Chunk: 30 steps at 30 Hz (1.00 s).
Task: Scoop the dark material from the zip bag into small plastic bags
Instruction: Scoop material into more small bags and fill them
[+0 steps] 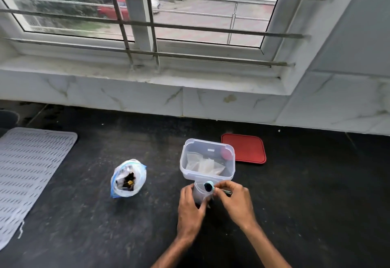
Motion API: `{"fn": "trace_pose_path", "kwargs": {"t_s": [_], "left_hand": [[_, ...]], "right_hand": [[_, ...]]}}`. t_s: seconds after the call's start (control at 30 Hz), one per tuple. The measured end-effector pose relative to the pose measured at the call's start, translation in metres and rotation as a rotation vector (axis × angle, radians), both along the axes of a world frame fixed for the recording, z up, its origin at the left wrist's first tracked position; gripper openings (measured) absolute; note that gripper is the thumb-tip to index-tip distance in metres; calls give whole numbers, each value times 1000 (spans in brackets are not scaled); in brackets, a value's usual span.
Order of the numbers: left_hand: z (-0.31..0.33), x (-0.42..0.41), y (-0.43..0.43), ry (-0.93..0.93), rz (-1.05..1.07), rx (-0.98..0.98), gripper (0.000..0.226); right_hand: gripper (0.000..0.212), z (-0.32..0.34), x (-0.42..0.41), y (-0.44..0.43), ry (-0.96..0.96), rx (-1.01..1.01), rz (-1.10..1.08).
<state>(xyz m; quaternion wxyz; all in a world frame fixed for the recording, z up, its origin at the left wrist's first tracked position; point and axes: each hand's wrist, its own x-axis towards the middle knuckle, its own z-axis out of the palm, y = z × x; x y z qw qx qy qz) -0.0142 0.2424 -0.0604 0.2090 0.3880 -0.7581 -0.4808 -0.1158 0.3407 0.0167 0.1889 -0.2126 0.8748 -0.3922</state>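
One small plastic bag [199, 194] is held upright just in front of the clear container [183, 163], with the left hand [190, 206] curled round it. The right hand [234, 200] pinches one teal scoop [209, 186] of dark material at the bag's mouth. One open zip bag [128, 178] with dark material inside sits apart to the left. The container holds a few clear bags, too bunched to count. One red lid [245, 148] lies behind it.

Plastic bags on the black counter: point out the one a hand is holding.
The small clear plastic bag gripped by the left hand, before the clear plastic tub. The blue-edged zip bag stands untouched; the spare bags lie inside the tub.
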Motion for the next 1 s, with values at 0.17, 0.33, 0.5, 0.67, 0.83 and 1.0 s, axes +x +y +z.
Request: {"fn": "trace_pose_path", "kwargs": {"t_s": [0.17, 0.33, 0.5, 0.67, 0.83, 1.0], "left_hand": [[0, 0, 7, 35, 28, -16, 48], [3, 1, 5, 17, 37, -8, 52], [4, 5, 4, -13, 17, 13, 62], [22, 25, -17, -15, 45, -9, 70], [33, 73, -95, 47, 555, -195, 35], [13, 116, -163, -118, 658, -83, 47]], "right_hand": [[18, 0, 8, 2, 234, 137, 150], [11, 2, -1, -2, 142, 22, 84], [14, 6, -6, -4, -6, -89, 24], [9, 23, 1, -8, -151, -218, -46], [6, 34, 43, -64, -202, -259, 155], [18, 10, 100, -151, 99, -91, 394]]}}
